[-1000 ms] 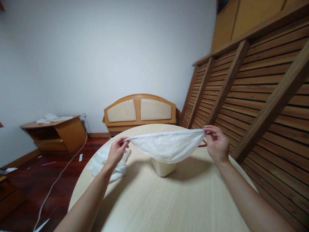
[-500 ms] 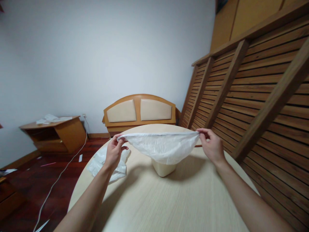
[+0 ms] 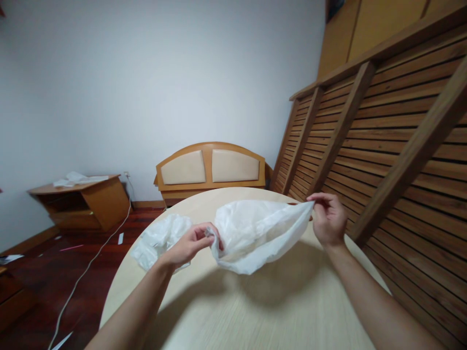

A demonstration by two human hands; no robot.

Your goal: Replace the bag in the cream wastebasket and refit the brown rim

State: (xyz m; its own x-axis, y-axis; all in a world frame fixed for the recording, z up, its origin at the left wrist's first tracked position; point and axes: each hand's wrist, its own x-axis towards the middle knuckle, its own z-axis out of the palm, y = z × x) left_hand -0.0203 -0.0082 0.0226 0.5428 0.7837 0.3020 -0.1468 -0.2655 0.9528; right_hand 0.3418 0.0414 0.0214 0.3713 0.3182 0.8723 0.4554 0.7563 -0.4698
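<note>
A thin white plastic bag is stretched between my two hands above the round table, its mouth gaping toward me. My left hand pinches the bag's rim at its left end, fingers closed. At the other end, my right hand grips the corner of the rim between thumb and fingers. The bag covers the small cream-coloured container that showed beneath it before. Beside my left hand lies a crumpled pile of white plastic bags.
A low wooden cabinet with white material on top stands at the left. Behind the table is a padded headboard. Large slatted wooden panels lean along the right. A white cable runs over the dark red floor.
My left hand has moved right and lower, so the taut rim has slackened and opened into a wide mouth. My right hand has shifted slightly right. The container has gone out of sight.
</note>
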